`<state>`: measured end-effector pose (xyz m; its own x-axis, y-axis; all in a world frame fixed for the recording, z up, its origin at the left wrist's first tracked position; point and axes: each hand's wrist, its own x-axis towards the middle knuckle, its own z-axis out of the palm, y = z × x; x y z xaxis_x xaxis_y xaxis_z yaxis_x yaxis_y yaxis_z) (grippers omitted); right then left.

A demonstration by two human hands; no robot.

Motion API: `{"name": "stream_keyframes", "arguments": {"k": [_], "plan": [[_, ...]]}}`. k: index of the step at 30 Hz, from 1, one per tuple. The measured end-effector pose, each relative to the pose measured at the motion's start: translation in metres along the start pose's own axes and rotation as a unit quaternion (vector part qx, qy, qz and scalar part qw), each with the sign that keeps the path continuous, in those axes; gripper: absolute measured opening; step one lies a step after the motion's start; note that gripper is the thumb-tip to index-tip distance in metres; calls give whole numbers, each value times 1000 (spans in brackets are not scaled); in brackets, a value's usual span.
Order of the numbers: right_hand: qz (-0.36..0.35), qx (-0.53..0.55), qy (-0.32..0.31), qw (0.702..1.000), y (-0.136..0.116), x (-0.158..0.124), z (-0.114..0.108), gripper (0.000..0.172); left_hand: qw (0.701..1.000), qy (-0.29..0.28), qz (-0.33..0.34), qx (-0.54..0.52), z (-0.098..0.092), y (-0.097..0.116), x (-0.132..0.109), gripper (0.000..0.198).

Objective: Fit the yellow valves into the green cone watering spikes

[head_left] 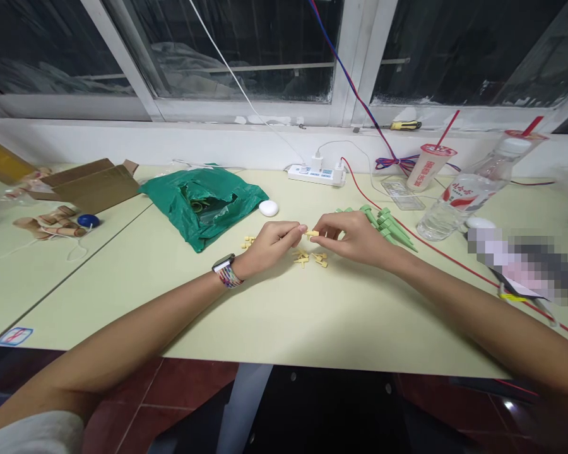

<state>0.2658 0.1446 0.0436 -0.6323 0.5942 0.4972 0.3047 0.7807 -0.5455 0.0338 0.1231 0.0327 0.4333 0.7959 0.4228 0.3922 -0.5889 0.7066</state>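
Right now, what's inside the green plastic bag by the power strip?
Through the opening of the green plastic bag, a yellow-green coiled loop and some clear plastic show; anything deeper is hidden by the bag's folds.

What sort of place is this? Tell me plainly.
Probably a workshop or workroom: long pale-yellow tables run beneath a window, a power strip sits on them, and a yellow-handled screwdriver lies on the window ledge.
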Motion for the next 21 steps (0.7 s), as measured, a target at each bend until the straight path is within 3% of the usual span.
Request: {"name": "stream_keyframes", "arguments": {"k": [3, 7, 11, 16, 19, 21], "plan": [[7, 3, 4, 1000, 2, 0, 1, 21, 1000, 10, -16, -1, 1, -5, 0, 49], [15, -5, 4, 1000, 6, 0, 1, 21, 1000, 5, 6, -28, -2, -12, 1, 24], [18, -18, -3, 1000, 10, -1, 2, 16, 1000, -11, 3, -13, -4, -10, 3, 29], [12, -59, -7, 998, 17, -2, 3, 15, 999, 21, -22, 14, -3, -11, 3, 44], [44, -83, -21, 995, 17, -2, 1, 16, 998, 16, -37, 46, -6, -16, 3, 40], [84, -102, -63, 989, 17, -1, -1, 14, 995, -8, -20, 101, -9, -18, 3, 29]]}}
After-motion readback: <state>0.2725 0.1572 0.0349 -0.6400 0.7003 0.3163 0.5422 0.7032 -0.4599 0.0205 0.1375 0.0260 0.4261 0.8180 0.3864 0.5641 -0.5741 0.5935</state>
